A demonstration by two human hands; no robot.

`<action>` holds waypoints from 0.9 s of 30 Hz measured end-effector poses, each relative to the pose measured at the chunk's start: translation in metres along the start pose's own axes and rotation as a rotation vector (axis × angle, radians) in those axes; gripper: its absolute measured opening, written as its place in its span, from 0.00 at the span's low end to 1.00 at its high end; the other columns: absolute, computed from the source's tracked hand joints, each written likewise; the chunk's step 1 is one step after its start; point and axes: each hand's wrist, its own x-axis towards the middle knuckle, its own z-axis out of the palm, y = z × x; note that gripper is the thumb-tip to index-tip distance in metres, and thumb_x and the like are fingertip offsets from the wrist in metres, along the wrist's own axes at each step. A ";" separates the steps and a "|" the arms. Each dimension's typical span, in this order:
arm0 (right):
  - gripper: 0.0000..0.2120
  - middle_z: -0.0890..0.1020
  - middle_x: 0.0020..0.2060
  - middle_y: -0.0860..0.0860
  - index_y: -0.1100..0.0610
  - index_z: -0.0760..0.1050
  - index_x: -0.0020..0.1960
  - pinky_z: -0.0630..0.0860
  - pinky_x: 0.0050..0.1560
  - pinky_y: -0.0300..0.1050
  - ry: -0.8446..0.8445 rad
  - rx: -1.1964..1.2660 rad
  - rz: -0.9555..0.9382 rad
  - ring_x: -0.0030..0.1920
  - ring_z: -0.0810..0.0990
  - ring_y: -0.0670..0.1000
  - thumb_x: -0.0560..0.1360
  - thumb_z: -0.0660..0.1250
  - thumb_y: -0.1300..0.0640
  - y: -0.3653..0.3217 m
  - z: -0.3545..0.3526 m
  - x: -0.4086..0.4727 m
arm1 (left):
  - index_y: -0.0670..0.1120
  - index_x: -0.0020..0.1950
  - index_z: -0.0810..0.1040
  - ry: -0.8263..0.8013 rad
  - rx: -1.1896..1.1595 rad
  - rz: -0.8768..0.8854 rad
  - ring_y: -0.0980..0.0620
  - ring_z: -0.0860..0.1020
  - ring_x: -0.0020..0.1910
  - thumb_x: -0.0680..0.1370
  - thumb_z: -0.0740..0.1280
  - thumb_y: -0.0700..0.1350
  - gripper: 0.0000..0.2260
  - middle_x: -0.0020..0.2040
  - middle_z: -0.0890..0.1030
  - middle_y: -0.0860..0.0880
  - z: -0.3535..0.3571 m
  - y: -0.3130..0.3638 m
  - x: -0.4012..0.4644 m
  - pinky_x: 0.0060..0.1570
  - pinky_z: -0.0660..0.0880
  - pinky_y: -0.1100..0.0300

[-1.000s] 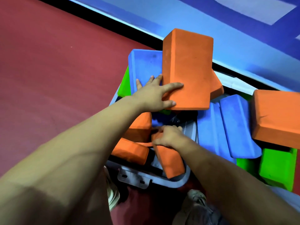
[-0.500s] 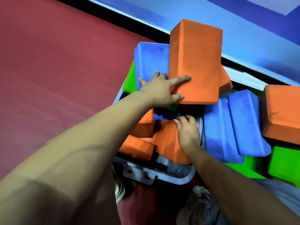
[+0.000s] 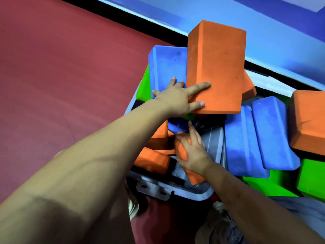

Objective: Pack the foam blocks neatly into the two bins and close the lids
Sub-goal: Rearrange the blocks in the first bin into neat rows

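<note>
Mid-packing: our left hand, fingers spread, steadies the tall orange block; right hand presses a small orange block into the grey bin. Next, probably seat it flat.

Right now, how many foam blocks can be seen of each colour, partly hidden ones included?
Orange blocks: 6
Blue blocks: 4
Green blocks: 4, one only a sliver
Total: 14 visible; more may be buried
</note>
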 end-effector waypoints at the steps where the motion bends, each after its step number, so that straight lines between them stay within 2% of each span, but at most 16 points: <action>1: 0.40 0.30 0.74 0.48 0.47 0.62 0.72 0.61 0.72 0.54 -0.005 -0.002 -0.008 0.76 0.46 0.56 0.65 0.75 0.49 -0.001 -0.001 0.000 | 0.73 0.72 0.47 0.006 0.004 0.001 0.44 0.45 0.77 0.77 0.56 0.66 0.26 0.74 0.61 0.46 0.000 0.000 0.000 0.61 0.58 0.24; 3: 0.42 0.25 0.70 0.44 0.49 0.60 0.74 0.65 0.70 0.52 0.002 0.026 -0.010 0.75 0.54 0.57 0.65 0.76 0.50 -0.001 -0.001 -0.001 | 0.73 0.72 0.47 0.016 0.008 0.003 0.43 0.46 0.77 0.78 0.55 0.66 0.25 0.73 0.62 0.46 -0.001 -0.003 0.001 0.61 0.59 0.25; 5: 0.46 0.26 0.70 0.44 0.51 0.59 0.75 0.67 0.68 0.52 0.055 0.028 -0.007 0.73 0.60 0.60 0.63 0.78 0.48 -0.002 -0.001 -0.002 | 0.72 0.72 0.46 0.022 0.005 0.008 0.42 0.46 0.77 0.78 0.54 0.65 0.25 0.72 0.63 0.45 -0.002 -0.005 0.002 0.60 0.61 0.26; 7: 0.49 0.34 0.74 0.50 0.54 0.59 0.75 0.68 0.65 0.55 0.190 -0.021 0.071 0.72 0.62 0.62 0.61 0.77 0.42 -0.003 -0.002 -0.002 | 0.72 0.73 0.46 0.025 0.004 0.013 0.42 0.46 0.77 0.78 0.54 0.65 0.25 0.71 0.64 0.45 -0.001 -0.006 0.002 0.60 0.61 0.26; 9: 0.52 0.45 0.77 0.56 0.54 0.57 0.76 0.69 0.63 0.57 0.297 -0.005 0.262 0.71 0.63 0.62 0.60 0.75 0.36 -0.008 -0.005 -0.001 | 0.72 0.73 0.46 0.027 0.010 0.012 0.42 0.46 0.77 0.78 0.53 0.65 0.25 0.71 0.64 0.45 -0.001 -0.005 0.002 0.60 0.61 0.26; 13: 0.53 0.64 0.69 0.59 0.56 0.53 0.76 0.72 0.58 0.54 0.345 0.308 0.643 0.65 0.70 0.61 0.62 0.75 0.37 -0.019 -0.018 0.006 | 0.72 0.72 0.47 0.028 0.022 0.012 0.43 0.46 0.77 0.79 0.53 0.65 0.24 0.72 0.63 0.45 0.000 -0.004 0.001 0.60 0.60 0.25; 16: 0.49 0.69 0.64 0.62 0.60 0.57 0.73 0.71 0.59 0.51 0.325 0.450 0.784 0.63 0.72 0.62 0.63 0.76 0.40 -0.019 -0.026 0.012 | 0.73 0.72 0.47 0.030 0.020 0.017 0.42 0.47 0.77 0.78 0.53 0.65 0.24 0.71 0.64 0.45 0.001 -0.006 0.003 0.59 0.63 0.26; 18: 0.45 0.72 0.62 0.62 0.62 0.61 0.69 0.72 0.57 0.49 0.282 0.412 0.782 0.62 0.73 0.61 0.62 0.77 0.40 -0.017 -0.029 0.014 | 0.73 0.72 0.46 0.039 0.009 0.025 0.41 0.48 0.76 0.78 0.52 0.65 0.24 0.69 0.66 0.45 0.002 -0.009 0.005 0.59 0.64 0.28; 20: 0.43 0.72 0.63 0.61 0.61 0.62 0.70 0.72 0.58 0.48 0.227 0.325 0.684 0.62 0.74 0.60 0.64 0.77 0.43 -0.015 -0.037 0.017 | 0.73 0.72 0.46 0.051 0.008 0.026 0.40 0.50 0.76 0.79 0.52 0.65 0.24 0.67 0.67 0.44 0.003 -0.011 0.007 0.59 0.64 0.28; 23: 0.45 0.68 0.66 0.59 0.58 0.57 0.75 0.71 0.63 0.49 0.057 0.136 0.481 0.65 0.71 0.57 0.66 0.75 0.46 -0.013 -0.054 0.021 | 0.73 0.72 0.47 0.067 -0.001 0.025 0.39 0.51 0.75 0.79 0.52 0.65 0.23 0.66 0.67 0.44 0.002 -0.012 0.008 0.58 0.64 0.27; 27: 0.48 0.64 0.68 0.56 0.56 0.50 0.77 0.70 0.64 0.52 -0.104 -0.021 0.415 0.67 0.69 0.56 0.67 0.73 0.45 -0.017 -0.063 0.018 | 0.73 0.72 0.47 0.069 -0.003 0.026 0.40 0.51 0.75 0.79 0.52 0.64 0.23 0.66 0.67 0.44 0.002 -0.014 0.008 0.57 0.64 0.26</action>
